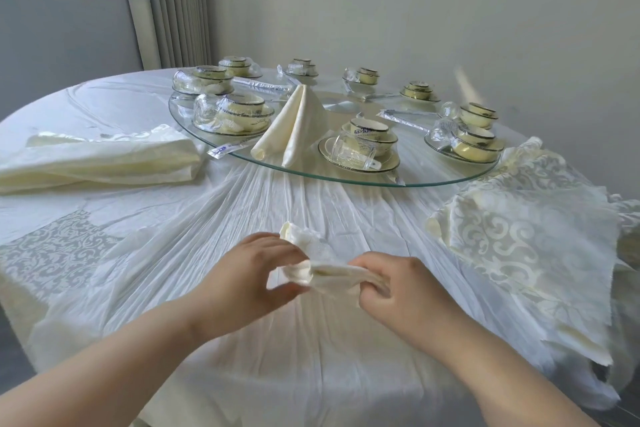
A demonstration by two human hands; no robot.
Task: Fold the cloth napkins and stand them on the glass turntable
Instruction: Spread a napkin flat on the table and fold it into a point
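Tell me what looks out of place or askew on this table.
The patterned cloth at the right lies crumpled, one corner hanging over the edge of the table. A wrapped packet appears to poke past the rim of the glass turntable.

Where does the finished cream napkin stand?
In the head view, the folded cream cloth napkin stands at the near edge of the round glass turntable, left of centre, between two wrapped bowl sets.
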